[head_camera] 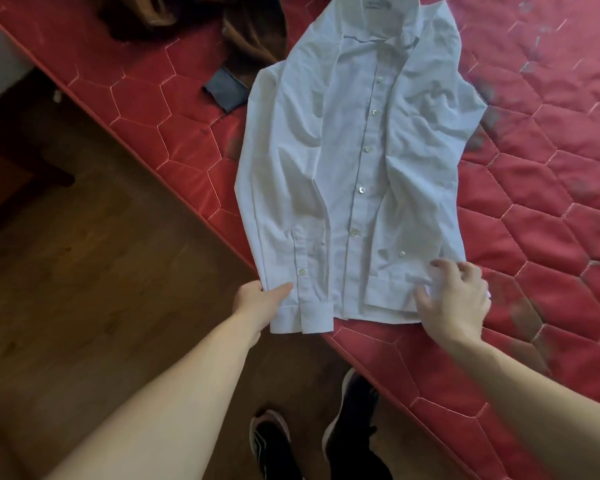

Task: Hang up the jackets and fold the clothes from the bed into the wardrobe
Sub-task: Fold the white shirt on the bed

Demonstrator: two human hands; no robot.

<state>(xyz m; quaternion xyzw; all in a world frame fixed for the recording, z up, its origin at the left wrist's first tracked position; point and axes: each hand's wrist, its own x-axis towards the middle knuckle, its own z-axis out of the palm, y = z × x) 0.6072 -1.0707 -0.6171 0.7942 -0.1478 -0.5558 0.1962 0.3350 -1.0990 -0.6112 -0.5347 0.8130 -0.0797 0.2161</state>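
Pinching the near-left hem corner of the white shirt (pixel 354 188), the left hand (pixel 257 301) has its grip pressed together on the cloth, thumb on top; the right hand (pixel 454 299) lies with fingers spread on the near-right cuff, probably to hold the in-folded sleeves flat for the next fold. Buttons up, the shirt lies on the red bed (pixel 551 220) by its near edge, collar far; no wardrobe or container shows, and the brown heap (pixel 253 32) at far left may be a jacket.

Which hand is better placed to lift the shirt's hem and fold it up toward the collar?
Left, probably. The left hand already pinches the shirt at its hem corner, while the right hand lies spread flat on the fabric.
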